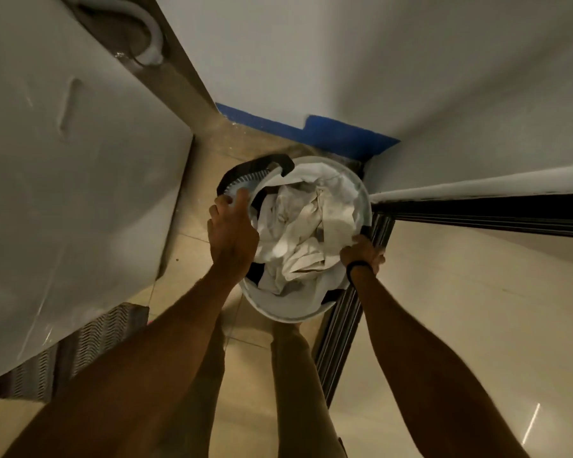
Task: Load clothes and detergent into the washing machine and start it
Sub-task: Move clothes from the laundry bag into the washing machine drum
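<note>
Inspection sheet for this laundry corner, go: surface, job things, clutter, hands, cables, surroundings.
Surface: beige tiled floor; whether the basket rests on it cannot be told.
Job's things: round white plastic laundry basket with black handles, full of crumpled white clothes; big white appliance at left, probably the washer; no detergent seen.
Clutter: nothing seen.
Hands: left hand grips the basket's left rim; right hand, with black wristband, grips the right rim.
Cables: grey hose behind the appliance.
Surroundings: white walls, blue strip at wall base, black door track.

bare forearms, thin black band round the right wrist
</note>
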Tool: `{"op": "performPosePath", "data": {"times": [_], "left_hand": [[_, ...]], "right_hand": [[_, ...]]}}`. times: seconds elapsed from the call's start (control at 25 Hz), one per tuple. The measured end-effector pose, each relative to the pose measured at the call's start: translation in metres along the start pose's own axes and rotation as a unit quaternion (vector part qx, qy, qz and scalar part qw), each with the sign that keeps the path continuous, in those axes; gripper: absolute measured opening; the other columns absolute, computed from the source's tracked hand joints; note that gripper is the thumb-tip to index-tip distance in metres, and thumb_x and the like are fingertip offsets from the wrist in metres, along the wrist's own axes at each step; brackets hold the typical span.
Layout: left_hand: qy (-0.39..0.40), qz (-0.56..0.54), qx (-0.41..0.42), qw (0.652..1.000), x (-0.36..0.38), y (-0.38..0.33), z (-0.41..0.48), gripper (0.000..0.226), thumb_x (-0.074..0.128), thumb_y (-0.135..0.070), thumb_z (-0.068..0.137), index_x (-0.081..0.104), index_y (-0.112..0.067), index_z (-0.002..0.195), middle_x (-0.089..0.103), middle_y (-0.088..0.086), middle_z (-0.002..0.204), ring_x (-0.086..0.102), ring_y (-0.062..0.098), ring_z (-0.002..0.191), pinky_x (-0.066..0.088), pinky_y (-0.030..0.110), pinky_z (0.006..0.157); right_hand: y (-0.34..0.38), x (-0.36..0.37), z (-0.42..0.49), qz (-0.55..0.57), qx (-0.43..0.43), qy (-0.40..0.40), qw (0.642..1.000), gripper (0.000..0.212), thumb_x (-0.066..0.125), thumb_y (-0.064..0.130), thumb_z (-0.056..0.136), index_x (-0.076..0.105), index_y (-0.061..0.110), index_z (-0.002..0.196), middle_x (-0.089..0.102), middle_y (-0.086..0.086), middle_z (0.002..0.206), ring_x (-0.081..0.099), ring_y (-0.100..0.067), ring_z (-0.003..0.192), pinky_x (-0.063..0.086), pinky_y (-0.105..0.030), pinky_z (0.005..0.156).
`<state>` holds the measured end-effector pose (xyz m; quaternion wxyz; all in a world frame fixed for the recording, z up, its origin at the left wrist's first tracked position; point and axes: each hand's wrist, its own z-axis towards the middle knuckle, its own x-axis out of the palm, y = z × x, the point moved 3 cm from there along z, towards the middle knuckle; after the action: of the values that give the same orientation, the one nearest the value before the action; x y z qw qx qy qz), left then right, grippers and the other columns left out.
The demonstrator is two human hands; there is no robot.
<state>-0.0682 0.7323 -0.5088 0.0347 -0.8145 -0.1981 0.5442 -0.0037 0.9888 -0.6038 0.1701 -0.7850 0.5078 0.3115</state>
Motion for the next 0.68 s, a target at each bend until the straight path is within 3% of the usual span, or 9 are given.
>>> {"op": "performPosePath", "data": {"times": [0.08, 0.12, 0.2, 0.28, 0.36, 0.4, 0.48, 0.56, 0.68], "left_hand": [[-0.01, -0.024, 0.013, 1.0, -0.002, 0.006, 0.001, 0.056, 0.052, 0.0, 0.085, 0.04, -0.023, 0.134, 0.052, 0.014, 0.127, 0.055, 0.031, 0.107, 0.056, 0.045, 0.084], [-0.026, -0.042, 0.016, 0.999, -0.008, 0.011, 0.001, 0.054, 0.051, 0.001, 0.086, 0.042, -0.023, 0.133, 0.055, 0.013, 0.124, 0.056, 0.029, 0.106, 0.056, 0.044, 0.084], [-0.095, -0.109, 0.023, 0.989, -0.029, 0.023, -0.002, 0.04, 0.048, -0.001, 0.088, 0.049, -0.015, 0.126, 0.059, 0.012, 0.113, 0.057, 0.025, 0.101, 0.054, 0.039, 0.087], [-0.2, -0.188, 0.005, 0.962, -0.053, 0.045, -0.006, 0.03, 0.045, 0.002, 0.086, 0.054, -0.005, 0.113, 0.058, 0.015, 0.104, 0.054, 0.021, 0.093, 0.046, 0.03, 0.084], [-0.225, -0.2, -0.007, 0.954, -0.065, 0.063, -0.012, 0.029, 0.047, 0.008, 0.084, 0.052, -0.006, 0.11, 0.054, 0.016, 0.104, 0.051, 0.021, 0.091, 0.041, 0.025, 0.082], [-0.204, -0.184, -0.007, 0.962, -0.065, 0.067, -0.016, 0.033, 0.048, 0.01, 0.084, 0.051, -0.007, 0.112, 0.052, 0.017, 0.107, 0.052, 0.022, 0.091, 0.042, 0.026, 0.08], [-0.143, -0.146, -0.022, 0.979, -0.055, 0.072, -0.024, 0.039, 0.048, 0.012, 0.085, 0.05, -0.006, 0.12, 0.049, 0.017, 0.116, 0.054, 0.024, 0.089, 0.049, 0.031, 0.076], [-0.139, -0.141, -0.042, 0.979, -0.046, 0.072, -0.026, 0.042, 0.046, 0.013, 0.085, 0.049, -0.003, 0.124, 0.049, 0.019, 0.118, 0.056, 0.026, 0.089, 0.05, 0.03, 0.075], [-0.163, -0.148, -0.084, 0.972, -0.042, 0.069, -0.018, 0.05, 0.051, 0.011, 0.08, 0.045, -0.003, 0.127, 0.049, 0.019, 0.119, 0.054, 0.025, 0.096, 0.046, 0.028, 0.08]], "right_hand": [[-0.002, 0.001, 0.003, 0.001, 0.017, 0.04, 0.999, 0.038, 0.063, 0.017, 0.089, 0.061, 0.012, 0.126, 0.053, -0.018, 0.138, 0.05, -0.037, 0.126, 0.044, -0.044, 0.104], [0.001, -0.003, -0.006, 0.024, 0.011, 0.021, 0.999, 0.034, 0.064, 0.012, 0.088, 0.065, 0.009, 0.122, 0.06, -0.017, 0.131, 0.056, -0.034, 0.121, 0.047, -0.04, 0.1], [0.015, -0.025, -0.039, 0.094, -0.075, -0.095, 0.988, 0.032, 0.064, 0.001, 0.082, 0.07, 0.009, 0.113, 0.068, -0.013, 0.119, 0.063, -0.029, 0.11, 0.05, -0.034, 0.093], [0.027, -0.048, -0.085, 0.14, -0.183, -0.209, 0.95, 0.033, 0.063, -0.003, 0.082, 0.07, 0.01, 0.112, 0.068, -0.009, 0.107, 0.064, -0.02, 0.096, 0.051, -0.028, 0.085], [0.024, -0.056, -0.118, 0.158, -0.197, -0.278, 0.927, 0.034, 0.06, -0.005, 0.085, 0.07, 0.013, 0.112, 0.062, -0.009, 0.101, 0.058, -0.016, 0.087, 0.046, -0.025, 0.08], [0.019, -0.052, -0.125, 0.158, -0.181, -0.27, 0.932, 0.036, 0.058, -0.007, 0.085, 0.07, 0.013, 0.113, 0.06, -0.012, 0.101, 0.059, -0.019, 0.086, 0.045, -0.025, 0.079], [0.012, -0.037, -0.127, 0.136, -0.139, -0.212, 0.958, 0.035, 0.055, -0.007, 0.087, 0.069, 0.011, 0.114, 0.058, -0.019, 0.11, 0.062, -0.031, 0.094, 0.042, -0.026, 0.08], [0.019, -0.023, -0.121, 0.07, -0.14, -0.169, 0.973, 0.034, 0.056, -0.002, 0.088, 0.067, 0.011, 0.117, 0.055, -0.023, 0.122, 0.058, -0.037, 0.11, 0.046, -0.034, 0.088], [0.046, -0.012, -0.114, -0.056, -0.173, -0.212, 0.96, 0.04, 0.061, 0.011, 0.085, 0.058, 0.017, 0.125, 0.036, -0.028, 0.143, 0.029, -0.044, 0.138, 0.033, -0.058, 0.11]]}}
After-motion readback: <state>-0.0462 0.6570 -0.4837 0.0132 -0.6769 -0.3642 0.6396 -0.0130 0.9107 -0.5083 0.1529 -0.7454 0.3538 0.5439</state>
